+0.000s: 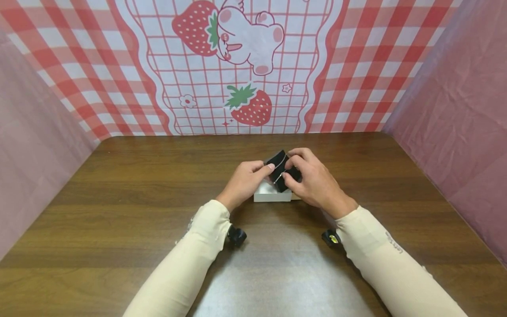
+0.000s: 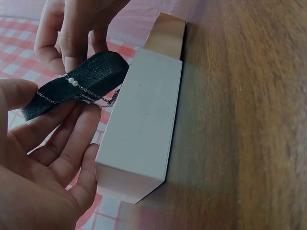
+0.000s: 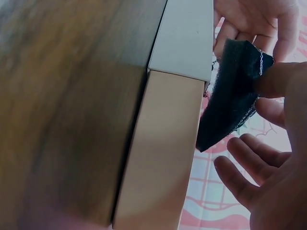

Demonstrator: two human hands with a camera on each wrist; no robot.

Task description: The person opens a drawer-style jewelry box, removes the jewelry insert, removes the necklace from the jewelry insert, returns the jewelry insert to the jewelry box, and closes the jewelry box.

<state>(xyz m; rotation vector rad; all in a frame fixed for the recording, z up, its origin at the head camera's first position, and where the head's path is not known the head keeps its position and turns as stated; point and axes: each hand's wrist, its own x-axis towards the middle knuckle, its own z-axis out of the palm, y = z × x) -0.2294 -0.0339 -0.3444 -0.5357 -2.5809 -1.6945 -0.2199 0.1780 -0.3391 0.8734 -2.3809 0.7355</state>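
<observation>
Both hands hold a black foam jewelry pad (image 2: pixel 98 72) above a white box (image 1: pixel 272 197). A thin silver chain (image 2: pixel 88 91) with small pearls wraps across the pad. My left hand (image 1: pixel 244 181) pinches one end, its thumb on the upper face and its fingers underneath. At the other end, my right hand (image 1: pixel 314 182) grips the pad with thumb and index finger, right beside the chain; its other fingers are spread apart in the right wrist view. The pad tilts, and a loose bit of chain hangs by the white box in the left wrist view.
A tan box (image 3: pixel 160 139) stands against the white box on its right side, mostly hidden by my right hand in the head view. The brown wooden table (image 1: pixel 119 229) runs back to a red checked strawberry cloth (image 1: pixel 356 88). Pink cloth (image 1: pixel 455 110) hangs at both sides.
</observation>
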